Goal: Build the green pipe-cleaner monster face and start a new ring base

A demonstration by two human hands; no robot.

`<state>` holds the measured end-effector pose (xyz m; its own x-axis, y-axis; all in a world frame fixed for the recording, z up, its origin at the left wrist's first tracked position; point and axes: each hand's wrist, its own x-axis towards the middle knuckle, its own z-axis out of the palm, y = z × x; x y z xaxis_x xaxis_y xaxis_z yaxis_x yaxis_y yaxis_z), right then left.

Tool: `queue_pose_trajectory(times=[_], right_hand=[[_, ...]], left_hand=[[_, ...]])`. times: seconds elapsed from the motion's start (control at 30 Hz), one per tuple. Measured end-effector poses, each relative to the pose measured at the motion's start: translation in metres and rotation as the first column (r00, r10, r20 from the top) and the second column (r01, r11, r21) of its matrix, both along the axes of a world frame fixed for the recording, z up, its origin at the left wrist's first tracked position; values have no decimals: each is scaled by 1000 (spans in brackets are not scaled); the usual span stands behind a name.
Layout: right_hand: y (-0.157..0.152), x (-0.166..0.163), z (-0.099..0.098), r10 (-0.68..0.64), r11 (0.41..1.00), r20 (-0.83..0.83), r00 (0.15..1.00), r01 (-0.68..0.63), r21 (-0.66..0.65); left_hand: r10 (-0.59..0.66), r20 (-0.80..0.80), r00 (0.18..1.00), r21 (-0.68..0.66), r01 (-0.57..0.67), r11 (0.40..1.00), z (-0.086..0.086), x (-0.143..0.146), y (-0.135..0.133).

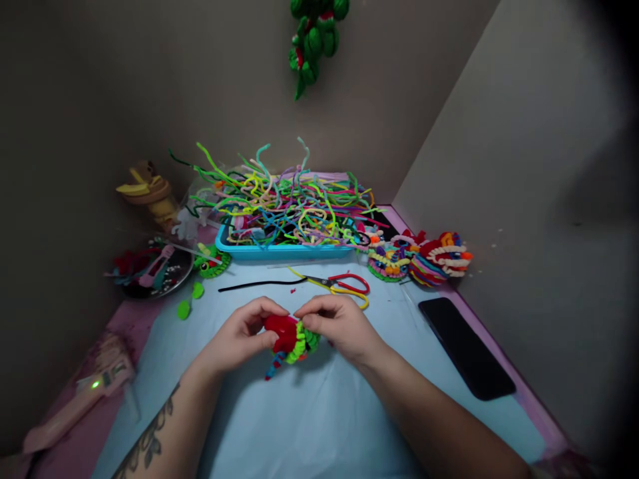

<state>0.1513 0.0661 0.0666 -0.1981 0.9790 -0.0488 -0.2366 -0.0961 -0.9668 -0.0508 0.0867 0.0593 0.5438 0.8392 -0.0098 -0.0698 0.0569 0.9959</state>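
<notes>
Presently I find one piece (285,332) under inspection, between the fingers of both hands and raised a little off the blue sheet (299,439). The left hand (247,337) grips its red body (283,330), thumb on the near face, fingertips behind. The right hand (347,327) pinches the top of the lime-green band (300,340), thumb against forefinger; whether a strand end sits within that pinch I cannot tell. A blue-and-red strand (275,366) hangs below the left thumb.

Handling, in my judgement: light, soft on the surface, springy beneath, as wire-cored fuzz would be. Slipping seems unlikely; crushing or bending out of shape is the main risk. I rate the red body the soundest hold, with light pressure. I would not load the hanging strand or the ruffled green edge, which look easily pulled askew.

Just beyond the right fingertips lie scissors (325,282); a black stem (262,286) lies beyond the left ones. Farther off, past both hands, a blue tray (284,252) carries loose stems (299,206). Well to the right of the right fingers rests a phone (466,347).
</notes>
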Motion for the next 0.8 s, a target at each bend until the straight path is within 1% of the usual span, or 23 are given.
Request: queue_pose_trajectory(times=[0.07, 0.17, 0.4, 0.6, 0.8], right_hand=[[0, -1, 1, -30, 999, -10, 999, 30, -37], [1, 0, 1, -47, 997, -20, 999, 45, -58], [3, 1, -4, -19, 997, -88, 996, 12, -79], [4, 2, -9, 15, 988, -193, 981, -45, -151], [4, 3, -5, 12, 974, -146, 989, -45, -222]], left_hand=[[1, 4, 1000, -5, -1, 1000, 0, 1, 0], [9, 15, 1000, -7, -9, 1000, 0, 0, 2], [18, 45, 999, -37, -16, 999, -4, -1, 4], [-11, 36, 999, -11, 11, 1000, -6, -1, 4], [16, -3, 1000, -5, -16, 1000, -4, -1, 5]])
